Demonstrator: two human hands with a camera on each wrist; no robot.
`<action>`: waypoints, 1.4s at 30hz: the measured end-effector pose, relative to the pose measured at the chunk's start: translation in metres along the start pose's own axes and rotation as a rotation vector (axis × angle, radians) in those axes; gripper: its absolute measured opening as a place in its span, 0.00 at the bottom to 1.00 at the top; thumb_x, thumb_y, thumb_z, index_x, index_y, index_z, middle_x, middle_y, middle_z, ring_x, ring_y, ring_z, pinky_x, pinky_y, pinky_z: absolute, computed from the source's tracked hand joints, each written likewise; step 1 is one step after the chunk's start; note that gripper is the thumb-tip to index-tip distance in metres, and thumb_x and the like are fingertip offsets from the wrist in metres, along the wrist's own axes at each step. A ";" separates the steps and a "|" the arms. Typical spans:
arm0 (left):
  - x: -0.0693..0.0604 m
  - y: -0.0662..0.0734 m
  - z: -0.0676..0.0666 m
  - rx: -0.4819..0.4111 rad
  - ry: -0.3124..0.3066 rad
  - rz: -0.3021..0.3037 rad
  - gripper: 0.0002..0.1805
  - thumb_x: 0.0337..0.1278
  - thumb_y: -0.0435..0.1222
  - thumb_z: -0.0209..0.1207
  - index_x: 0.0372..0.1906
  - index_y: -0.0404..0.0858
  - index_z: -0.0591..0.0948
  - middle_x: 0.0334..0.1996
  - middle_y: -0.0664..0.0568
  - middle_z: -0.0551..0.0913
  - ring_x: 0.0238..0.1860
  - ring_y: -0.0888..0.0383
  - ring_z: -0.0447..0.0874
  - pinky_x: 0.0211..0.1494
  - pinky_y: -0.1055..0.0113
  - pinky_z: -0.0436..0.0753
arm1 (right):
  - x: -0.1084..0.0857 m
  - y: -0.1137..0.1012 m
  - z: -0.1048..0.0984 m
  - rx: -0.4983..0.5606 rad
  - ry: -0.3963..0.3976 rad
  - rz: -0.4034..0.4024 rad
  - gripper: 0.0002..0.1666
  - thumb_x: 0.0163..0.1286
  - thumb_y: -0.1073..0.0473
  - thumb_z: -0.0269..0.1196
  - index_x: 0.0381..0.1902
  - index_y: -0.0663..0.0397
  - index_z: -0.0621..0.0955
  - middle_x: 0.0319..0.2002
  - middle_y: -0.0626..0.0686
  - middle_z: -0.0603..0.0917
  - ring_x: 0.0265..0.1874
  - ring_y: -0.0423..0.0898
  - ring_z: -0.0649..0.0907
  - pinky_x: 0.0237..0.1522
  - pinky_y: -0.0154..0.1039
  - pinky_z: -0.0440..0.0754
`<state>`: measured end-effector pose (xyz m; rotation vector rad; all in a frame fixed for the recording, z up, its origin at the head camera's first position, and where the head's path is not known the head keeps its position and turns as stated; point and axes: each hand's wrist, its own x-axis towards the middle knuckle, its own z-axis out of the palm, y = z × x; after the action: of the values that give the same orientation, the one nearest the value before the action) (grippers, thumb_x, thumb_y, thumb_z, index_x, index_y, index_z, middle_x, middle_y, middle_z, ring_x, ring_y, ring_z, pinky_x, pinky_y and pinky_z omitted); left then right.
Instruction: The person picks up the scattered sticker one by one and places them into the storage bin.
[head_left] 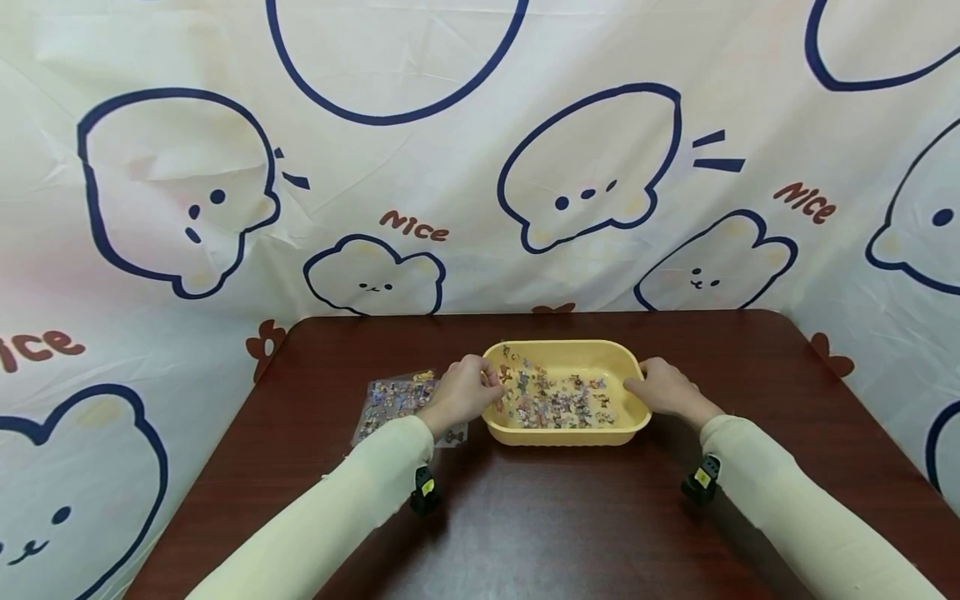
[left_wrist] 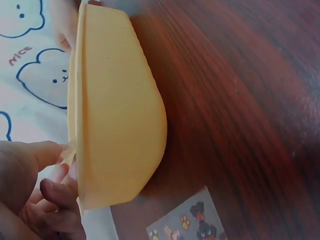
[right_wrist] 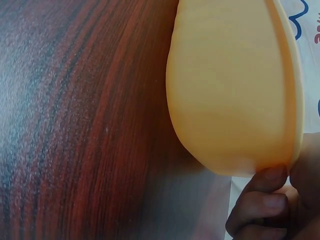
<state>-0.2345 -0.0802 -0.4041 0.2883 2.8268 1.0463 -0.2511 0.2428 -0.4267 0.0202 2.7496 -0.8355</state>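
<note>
We find the tub (head_left: 566, 437) between our hands – long axis running hand to hand. Our right hand (head_left: 667, 390) grips its end; our left hand (head_left: 461, 392) curls at the opposite rim – hold unclear.

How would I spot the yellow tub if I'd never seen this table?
On the dark brown table, look between the left hand and right hand. The oblong yellow tub there holds small colourful pieces; unlike the flat, patterned sheeting beside it, it has raised walls.

The person is wearing long, pale cream fabric sleeves (head_left: 322, 525). Compact black wrist devices (head_left: 422, 502) are showing small yellow markings (head_left: 427, 487).
</note>
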 end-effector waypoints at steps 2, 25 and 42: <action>0.001 0.001 0.000 0.044 0.015 0.009 0.13 0.63 0.41 0.66 0.25 0.43 0.79 0.19 0.54 0.80 0.18 0.61 0.73 0.20 0.69 0.67 | 0.000 0.000 0.000 -0.002 0.003 0.001 0.25 0.75 0.52 0.54 0.56 0.69 0.79 0.25 0.53 0.85 0.20 0.41 0.84 0.24 0.37 0.79; -0.006 -0.003 0.001 0.262 0.121 0.020 0.21 0.60 0.50 0.68 0.20 0.46 0.74 0.15 0.58 0.70 0.17 0.61 0.69 0.20 0.67 0.62 | -0.001 -0.001 0.001 -0.006 0.010 0.005 0.23 0.74 0.52 0.54 0.53 0.68 0.80 0.25 0.53 0.84 0.20 0.41 0.83 0.24 0.37 0.78; -0.008 -0.002 -0.009 0.215 0.130 0.041 0.16 0.63 0.43 0.65 0.21 0.45 0.77 0.17 0.56 0.77 0.18 0.60 0.73 0.21 0.68 0.66 | -0.001 -0.001 -0.001 -0.027 0.021 -0.015 0.23 0.74 0.52 0.54 0.51 0.68 0.81 0.24 0.54 0.85 0.19 0.41 0.83 0.23 0.38 0.78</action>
<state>-0.2286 -0.0890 -0.3985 0.3093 3.0678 0.7944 -0.2501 0.2426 -0.4254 0.0034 2.7839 -0.8061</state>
